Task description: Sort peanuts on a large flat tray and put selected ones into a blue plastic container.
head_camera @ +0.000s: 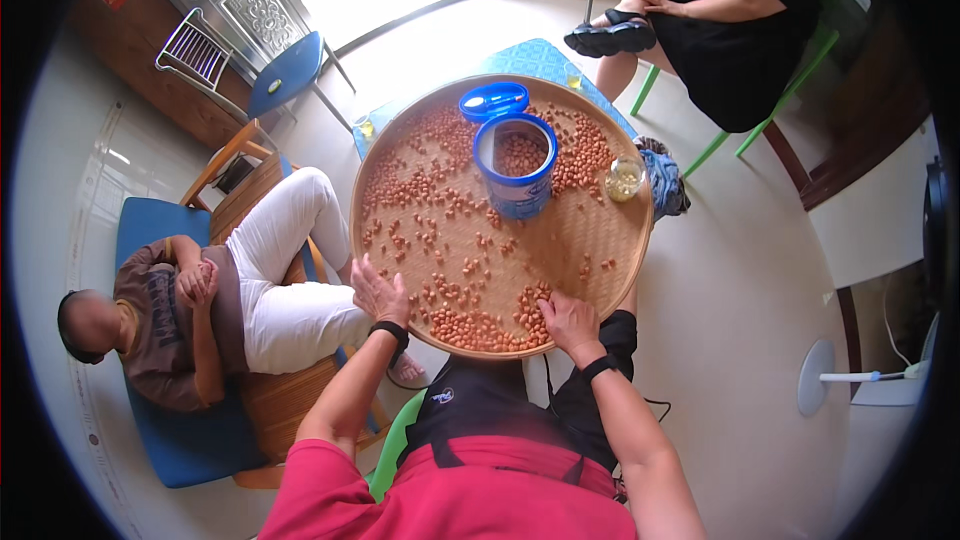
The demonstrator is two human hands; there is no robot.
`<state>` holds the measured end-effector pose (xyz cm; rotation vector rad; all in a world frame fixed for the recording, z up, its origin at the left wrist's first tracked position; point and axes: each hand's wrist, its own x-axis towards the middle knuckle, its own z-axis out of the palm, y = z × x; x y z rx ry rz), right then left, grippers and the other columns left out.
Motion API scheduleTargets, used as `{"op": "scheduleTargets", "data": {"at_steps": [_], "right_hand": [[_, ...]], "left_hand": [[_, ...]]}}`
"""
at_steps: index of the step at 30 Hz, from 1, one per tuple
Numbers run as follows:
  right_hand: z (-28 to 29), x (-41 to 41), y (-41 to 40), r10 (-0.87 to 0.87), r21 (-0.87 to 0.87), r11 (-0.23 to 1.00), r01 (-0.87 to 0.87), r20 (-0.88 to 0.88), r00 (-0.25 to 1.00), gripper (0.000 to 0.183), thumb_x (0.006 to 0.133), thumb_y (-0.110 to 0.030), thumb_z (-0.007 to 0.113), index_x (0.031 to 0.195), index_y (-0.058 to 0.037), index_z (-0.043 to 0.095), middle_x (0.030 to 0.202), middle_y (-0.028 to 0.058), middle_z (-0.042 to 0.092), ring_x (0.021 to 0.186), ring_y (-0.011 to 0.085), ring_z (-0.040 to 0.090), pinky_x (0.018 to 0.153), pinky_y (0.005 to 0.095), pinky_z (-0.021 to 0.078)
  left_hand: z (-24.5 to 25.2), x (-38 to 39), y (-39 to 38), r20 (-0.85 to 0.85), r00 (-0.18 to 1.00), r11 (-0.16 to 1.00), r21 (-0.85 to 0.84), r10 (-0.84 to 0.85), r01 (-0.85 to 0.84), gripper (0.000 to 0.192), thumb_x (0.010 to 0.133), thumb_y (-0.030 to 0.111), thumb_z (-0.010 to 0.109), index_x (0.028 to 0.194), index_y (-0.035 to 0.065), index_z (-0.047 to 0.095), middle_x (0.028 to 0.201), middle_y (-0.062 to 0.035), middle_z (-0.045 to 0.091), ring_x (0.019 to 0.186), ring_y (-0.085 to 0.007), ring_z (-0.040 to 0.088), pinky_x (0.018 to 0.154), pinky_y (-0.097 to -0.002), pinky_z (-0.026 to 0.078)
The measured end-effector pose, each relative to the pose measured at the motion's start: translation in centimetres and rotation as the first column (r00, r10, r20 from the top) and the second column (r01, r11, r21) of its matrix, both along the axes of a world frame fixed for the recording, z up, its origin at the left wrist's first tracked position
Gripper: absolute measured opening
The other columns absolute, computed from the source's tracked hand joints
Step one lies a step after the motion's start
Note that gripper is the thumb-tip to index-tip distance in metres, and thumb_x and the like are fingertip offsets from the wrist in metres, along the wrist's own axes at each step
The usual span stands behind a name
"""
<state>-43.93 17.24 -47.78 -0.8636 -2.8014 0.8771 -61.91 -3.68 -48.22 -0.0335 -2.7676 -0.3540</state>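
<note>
A round woven bamboo tray (585, 229) lies before me, strewn with reddish-brown shelled peanuts (469, 330). My left hand (380, 294) rests at the tray's left rim, its fingers apart and nothing visible in them. At the near right, my right hand (571, 324) touches the edge of the near pile with curled fingers. Whether it pinches a nut is hidden. A blue-rimmed can (519, 191) stands upright on the tray, partly filled with peanuts. Its blue lid (491, 99) is tilted back behind it. A small clear container (624, 180) with pale bits sits near the right rim.
Under the tray shows a blue patterned table (536, 56), with a cup (574, 76) at its far side. A seated person (292, 300) is close on the left, another (712, 45) at the far right. Bunched cloth (664, 184) hangs beside the tray's right rim.
</note>
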Motion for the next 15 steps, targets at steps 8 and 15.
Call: {"op": "scheduleTargets", "data": {"at_steps": [8, 15], "right_hand": [[-0.1, 0.7, -0.4, -0.017, 0.026, 1.0, 0.017, 0.014, 1.0, 0.026, 0.073, -0.032, 0.048, 0.067, -0.0073, 0.052, 0.059, 0.0148, 0.054, 0.058, 0.0325, 0.054, 0.054, 0.0416, 0.0421], [0.1, 0.6, -0.5, -0.043, -0.019, 0.999, 0.043, -0.007, 0.999, 0.027, 0.074, -0.032, 0.047, 0.069, -0.0071, 0.053, 0.061, 0.0153, 0.055, 0.059, 0.0333, 0.054, 0.054, 0.0419, 0.0422]], "left_hand": [[1.9, -3.5, 1.3, 0.521, 0.748, 0.911, 0.243, -0.411, 0.332, 0.056, 0.064, 0.026, 0.061, 0.108, -0.0013, 0.038, 0.098, -0.0194, 0.046, 0.091, -0.0285, 0.046, 0.08, -0.0338, 0.037], [2.7, 0.8, 3.8, 0.825, 0.433, 0.901, 0.194, -0.364, 0.388, 0.065, 0.057, 0.031, 0.067, 0.104, -0.0022, 0.034, 0.101, -0.0222, 0.042, 0.097, -0.0328, 0.042, 0.082, -0.0347, 0.035]]}}
